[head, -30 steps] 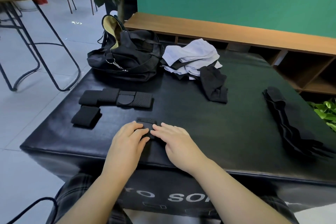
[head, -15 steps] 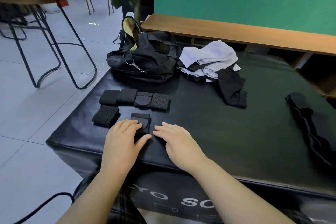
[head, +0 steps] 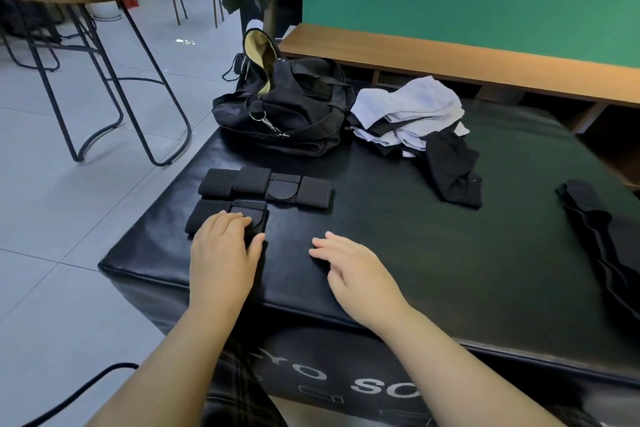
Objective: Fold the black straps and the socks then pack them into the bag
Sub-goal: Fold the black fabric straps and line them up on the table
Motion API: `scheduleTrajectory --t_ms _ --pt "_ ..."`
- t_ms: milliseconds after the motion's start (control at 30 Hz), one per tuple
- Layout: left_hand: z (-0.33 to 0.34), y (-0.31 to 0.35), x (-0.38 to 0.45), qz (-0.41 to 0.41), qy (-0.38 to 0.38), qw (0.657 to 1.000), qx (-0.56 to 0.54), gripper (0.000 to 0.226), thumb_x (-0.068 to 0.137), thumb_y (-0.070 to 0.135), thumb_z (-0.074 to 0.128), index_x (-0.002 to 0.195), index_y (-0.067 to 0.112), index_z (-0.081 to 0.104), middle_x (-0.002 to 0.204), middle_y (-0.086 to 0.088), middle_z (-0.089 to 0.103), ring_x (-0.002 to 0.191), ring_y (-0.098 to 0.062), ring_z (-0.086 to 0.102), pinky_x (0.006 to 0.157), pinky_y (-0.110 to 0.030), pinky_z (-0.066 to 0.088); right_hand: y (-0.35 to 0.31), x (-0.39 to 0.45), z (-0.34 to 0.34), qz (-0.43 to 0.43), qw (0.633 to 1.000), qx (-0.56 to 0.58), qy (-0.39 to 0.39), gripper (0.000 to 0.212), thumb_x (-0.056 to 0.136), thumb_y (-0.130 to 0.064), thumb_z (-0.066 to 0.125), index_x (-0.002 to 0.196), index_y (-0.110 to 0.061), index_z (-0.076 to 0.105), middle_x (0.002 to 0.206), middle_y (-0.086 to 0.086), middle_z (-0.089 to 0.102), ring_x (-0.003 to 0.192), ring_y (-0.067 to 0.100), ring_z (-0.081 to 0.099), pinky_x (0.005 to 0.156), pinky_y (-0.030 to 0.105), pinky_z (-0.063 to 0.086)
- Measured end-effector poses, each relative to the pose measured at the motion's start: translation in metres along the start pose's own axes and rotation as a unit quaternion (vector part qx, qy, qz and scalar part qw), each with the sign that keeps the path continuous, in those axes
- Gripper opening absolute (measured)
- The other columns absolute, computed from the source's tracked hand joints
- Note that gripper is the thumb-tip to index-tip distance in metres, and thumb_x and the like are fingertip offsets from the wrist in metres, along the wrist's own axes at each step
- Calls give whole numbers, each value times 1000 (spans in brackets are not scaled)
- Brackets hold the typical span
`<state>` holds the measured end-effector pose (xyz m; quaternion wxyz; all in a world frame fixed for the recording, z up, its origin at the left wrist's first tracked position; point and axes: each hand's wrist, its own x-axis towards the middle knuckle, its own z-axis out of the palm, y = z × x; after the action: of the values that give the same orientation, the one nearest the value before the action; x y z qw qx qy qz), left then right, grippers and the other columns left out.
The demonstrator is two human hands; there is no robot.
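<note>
The black padded table (head: 433, 253) fills most of the view, and its front face carries white letters, cut off by the arms, that read roughly "YO SO". On its far left corner sits the black bag (head: 287, 114), slumped, its mouth open toward the far side and showing a pale yellow lining. Just right of the bag lies a loose heap of white and black socks (head: 412, 114), with 1 black sock (head: 453, 170) trailing toward the near side. Along the right edge a stack of unfolded black straps (head: 602, 239) runs with its long axis from far to near. In front of the bag, a row of 4 folded straps (head: 265, 186) lies side by side, the row running left to right. Nearer the front edge are 2 more folded straps, touching: 1 on the left (head: 204, 217) and 1 under the left hand (head: 225, 250), the folded strap (head: 251, 215) whose velcro tab faces up. That hand lies flat on it with fingers together and the thumb out to the right. The right hand (head: 353, 270) rests on bare table, well apart from the straps, fingers relaxed and slightly spread, holding nothing.
</note>
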<state>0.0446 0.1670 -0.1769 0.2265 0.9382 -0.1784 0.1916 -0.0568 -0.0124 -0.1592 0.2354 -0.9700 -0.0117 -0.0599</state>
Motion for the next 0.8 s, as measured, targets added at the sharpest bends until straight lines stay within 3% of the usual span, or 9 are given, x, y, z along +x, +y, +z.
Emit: scheduleTrajectory --t_ms 200,467,567,667,800 --pt "1 6 -3 12 21 999 -27 34 78 12 74 109 1 65 112 -12 64 119 -34 52 98 -48 42 2 -2 3 31 999 18 27 43 93 -3 41 129 -20 58 141 -13 48 139 2 28 114 18 18" --pt "13 38 -21 82 51 991 -93 33 79 13 75 109 4 65 113 -10 64 121 -28 49 107 -45 31 8 -16 1 136 975 105 141 41 92 -1 43 127 -17 56 134 -12 50 132 0 33 98 -4 11" --pt "17 58 -26 96 46 987 -124 30 89 24 63 113 6 63 117 -7 63 122 -24 47 110 -39 26 10 -28 -5 161 955 153 194 38 91 -2 45 124 -20 55 126 -17 48 121 -8 37 96 -4 18" --pt "22 81 -29 93 11 983 -155 31 92 26 58 118 9 59 123 -4 60 127 -20 43 109 -45 33 12 -41 -10 181 935 191 239 37 92 -4 47 122 -27 50 120 -26 44 115 -20 33 92 -4 20" --pt "29 110 -35 109 -22 978 -176 43 93 37 36 122 13 55 129 -1 56 130 -15 40 113 -38 26 21 -56 -20 209 912 216 278 38 94 -6 47 117 -36 43 118 -34 39 114 -22 31 91 0 27"
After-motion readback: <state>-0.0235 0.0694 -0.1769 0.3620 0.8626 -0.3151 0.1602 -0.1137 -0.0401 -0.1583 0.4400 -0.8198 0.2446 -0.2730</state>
